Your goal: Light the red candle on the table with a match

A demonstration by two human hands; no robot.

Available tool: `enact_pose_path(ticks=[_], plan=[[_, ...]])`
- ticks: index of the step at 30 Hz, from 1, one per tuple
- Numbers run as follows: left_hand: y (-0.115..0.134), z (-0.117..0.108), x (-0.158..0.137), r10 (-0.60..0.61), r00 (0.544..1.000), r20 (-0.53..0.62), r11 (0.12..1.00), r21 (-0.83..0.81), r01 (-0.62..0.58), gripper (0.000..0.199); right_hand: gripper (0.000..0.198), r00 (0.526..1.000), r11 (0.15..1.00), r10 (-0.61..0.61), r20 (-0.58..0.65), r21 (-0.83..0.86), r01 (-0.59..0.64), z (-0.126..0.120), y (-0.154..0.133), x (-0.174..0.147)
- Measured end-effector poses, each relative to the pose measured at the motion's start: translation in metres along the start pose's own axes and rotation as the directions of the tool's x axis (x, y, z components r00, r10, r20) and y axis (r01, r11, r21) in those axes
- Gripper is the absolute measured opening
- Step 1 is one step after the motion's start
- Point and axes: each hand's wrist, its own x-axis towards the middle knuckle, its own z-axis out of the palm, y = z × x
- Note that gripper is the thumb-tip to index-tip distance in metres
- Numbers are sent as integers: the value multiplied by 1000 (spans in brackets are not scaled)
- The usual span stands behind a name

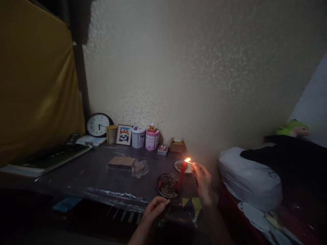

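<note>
My right hand (203, 178) pinches a lit match (189, 162) at the tip of a red candle (182, 175), and a flame (187, 159) burns there. The candle leans slightly and stands at the right side of a round metal dish (160, 194) with a speckled surface. A second, smaller dish (176, 165) lies behind the candle. Low in front of the dish, my left hand (155, 210) is closed around a small matchbox (167, 201); only its pale end shows, and the rest is hidden by my fingers.
Left of the dish sit a stacked block of small boxes (121, 164) and crumpled clear plastic (141, 168). Along the wall stand a clock (99, 124), a panda picture (124, 134), two tins (138, 137) and a cardboard box (178, 145). A white bag (249, 175) bulges at the right.
</note>
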Motion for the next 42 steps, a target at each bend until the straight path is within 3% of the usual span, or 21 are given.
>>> enact_pose_path(ticks=[17, 23, 34, 38, 42], plan=[[-5, -7, 6, 8, 1000, 4, 1000, -9, -8, 21, 21, 1000, 1000, -4, -5, -18, 4, -1, 4, 2], [-16, -17, 15, 3, 998, -57, 999, 36, -1, 34, 20, 1000, 1000, -4, -20, -31, 4, -2, 1, 1], [-26, -25, 24, -6, 998, -67, 999, 39, 9, 38, 18, 999, 1000, 15, -32, -15, -16, -4, -5, 0], [-20, -22, 19, -25, 997, -69, 998, 52, 28, 37, 16, 1000, 999, 21, -7, 26, -21, -3, -26, -5], [-9, -13, 9, -6, 999, -32, 998, 63, 8, 26, 19, 997, 994, 15, 73, 109, -23, -12, -81, -10]])
